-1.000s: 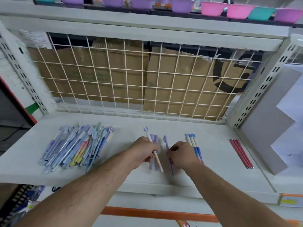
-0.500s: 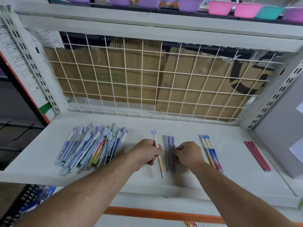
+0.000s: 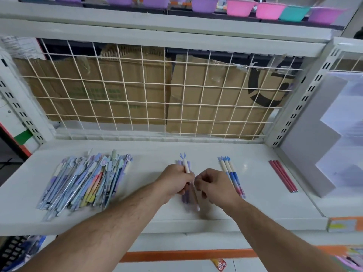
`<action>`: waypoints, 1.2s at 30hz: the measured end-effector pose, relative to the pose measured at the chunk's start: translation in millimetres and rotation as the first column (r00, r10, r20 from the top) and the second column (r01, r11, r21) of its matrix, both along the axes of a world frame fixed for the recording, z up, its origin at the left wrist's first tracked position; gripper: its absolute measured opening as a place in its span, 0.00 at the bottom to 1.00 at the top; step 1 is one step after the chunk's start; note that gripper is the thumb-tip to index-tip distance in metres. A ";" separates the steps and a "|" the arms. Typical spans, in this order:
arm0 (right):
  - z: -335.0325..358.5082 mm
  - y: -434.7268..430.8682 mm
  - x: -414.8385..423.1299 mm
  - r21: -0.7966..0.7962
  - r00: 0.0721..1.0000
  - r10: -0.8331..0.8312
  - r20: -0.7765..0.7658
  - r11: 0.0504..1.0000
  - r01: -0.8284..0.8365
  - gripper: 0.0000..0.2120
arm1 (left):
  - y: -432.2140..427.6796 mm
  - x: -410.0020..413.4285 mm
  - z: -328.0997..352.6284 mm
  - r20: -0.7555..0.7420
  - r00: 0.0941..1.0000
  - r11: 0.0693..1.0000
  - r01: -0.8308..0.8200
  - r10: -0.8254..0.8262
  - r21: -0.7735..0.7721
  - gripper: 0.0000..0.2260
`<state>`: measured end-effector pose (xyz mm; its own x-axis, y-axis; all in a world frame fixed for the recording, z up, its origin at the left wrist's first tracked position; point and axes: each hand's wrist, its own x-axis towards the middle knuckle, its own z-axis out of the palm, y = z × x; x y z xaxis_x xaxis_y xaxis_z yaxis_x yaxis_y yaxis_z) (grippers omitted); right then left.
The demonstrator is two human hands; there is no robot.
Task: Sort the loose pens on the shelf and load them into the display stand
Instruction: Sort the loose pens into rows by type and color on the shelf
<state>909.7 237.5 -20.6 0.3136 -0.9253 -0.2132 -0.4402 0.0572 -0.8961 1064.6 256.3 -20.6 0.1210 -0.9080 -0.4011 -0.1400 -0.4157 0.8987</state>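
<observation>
Sorting is the step in hand. Over the white metal shelf (image 3: 255, 205), the left hand (image 3: 176, 181) grips a white-barrelled pen with a purple forked cap (image 3: 186, 166), just above the small row of lilac pens (image 3: 184, 199). The right hand (image 3: 215, 186) curls its fingers beside that pen's lower barrel; whether it pinches it I cannot tell. Next, probably, the pen joins a matching group — the blue-and-white pens (image 3: 229, 169) look closest in kind. The mixed heap of pastel pens (image 3: 86, 179) at the left awaits sorting.
</observation>
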 end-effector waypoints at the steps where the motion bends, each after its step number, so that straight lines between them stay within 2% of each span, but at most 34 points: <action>1: 1.5 1.4 -4.1 0.003 1.000 0.021 0.011 1.000 -0.021 0.02 | -2.3 -5.3 0.0 0.005 1.000 1.000 0.004 -0.004 -0.010 0.06; 5: -1.6 -2.4 -19.1 -0.071 0.997 0.015 -0.075 0.997 -0.020 0.07 | -12.2 -25.7 -1.1 0.067 0.998 0.999 0.022 -0.020 -0.030 0.08; 8: -5.3 -12.8 -33.2 -0.123 0.984 -0.028 -0.175 0.992 0.007 0.07 | -22.4 -40.2 -5.3 0.126 0.992 0.999 0.033 -0.031 -0.019 0.11; 10: -7.3 -20.7 -43.4 -0.165 0.961 -0.061 -0.270 0.986 0.016 0.05 | -29.0 -48.3 -12.0 0.251 0.968 0.998 0.036 -0.021 -0.054 0.07; 13: -8.4 -31.6 -55.7 -0.230 0.903 -0.082 -0.422 0.973 -0.019 0.07 | -30.3 -55.2 -21.2 0.549 0.835 0.990 0.106 -0.039 -0.091 0.13; 17: -9.1 -42.7 -62.8 -0.297 0.747 -0.026 -0.664 0.926 -0.233 0.13 | -30.7 -61.6 -24.9 0.747 0.665 0.964 0.184 0.021 -0.191 0.11; 21: -11.8 -49.7 -62.3 -0.290 0.640 0.025 -0.768 0.877 -0.383 0.15 | -35.5 -64.4 -34.8 0.772 0.636 0.968 0.176 0.026 -0.177 0.11; 26: -15.2 -56.8 -63.0 -0.281 0.553 0.025 -0.833 0.842 -0.461 0.21 | -38.9 -66.8 -38.3 0.788 0.614 0.972 0.158 0.040 -0.172 0.13; 30: -19.7 -60.6 -64.6 -0.279 0.567 0.045 -0.822 0.837 -0.471 0.16 | -39.7 -68.2 -42.6 0.786 0.616 0.976 0.138 0.047 -0.166 0.13; 33: -19.9 -59.8 -64.2 -0.313 0.611 0.047 -0.790 0.827 -0.468 0.10 | -37.4 -68.8 -42.4 0.779 0.624 0.978 0.118 0.062 -0.172 0.13; 36: -16.6 -54.4 -60.3 -0.379 0.658 0.020 -0.753 0.804 -0.458 0.09 | -31.6 -67.3 -42.8 0.764 0.641 0.977 0.110 0.071 -0.183 0.13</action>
<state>849.4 183.0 -37.2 0.5028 -0.8644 -0.0004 -0.8514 -0.4952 -0.1728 997.3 224.7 -63.5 0.2821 -0.9593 0.0104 -0.8179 -0.2348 0.5252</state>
